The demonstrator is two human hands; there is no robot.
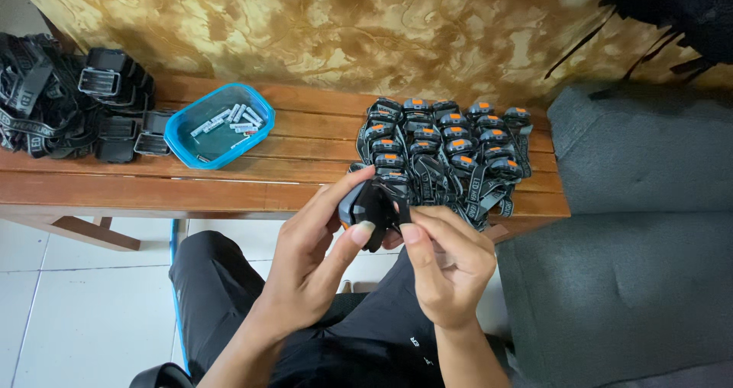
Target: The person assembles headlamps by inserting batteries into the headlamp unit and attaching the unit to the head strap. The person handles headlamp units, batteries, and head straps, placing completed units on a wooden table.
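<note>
Both hands hold one black and orange headlamp [372, 203] just in front of the wooden bench [229, 182]. My left hand [313, 251] wraps its left side, thumb pressed on its open back. My right hand [447, 262] pinches its right side with thumb and fingers. Beyond it, on the bench, lie rows of several matching headlamps with straps [443, 148]. A blue tray [183, 132] holding several small batteries [229, 119] sits to the left.
A heap of black headlamp parts and straps [69, 106] covers the bench's left end. A grey cushioned seat [634, 235] stands at right. Behind the bench is a mottled gold wall. My dark-trousered legs are below, above white floor tiles.
</note>
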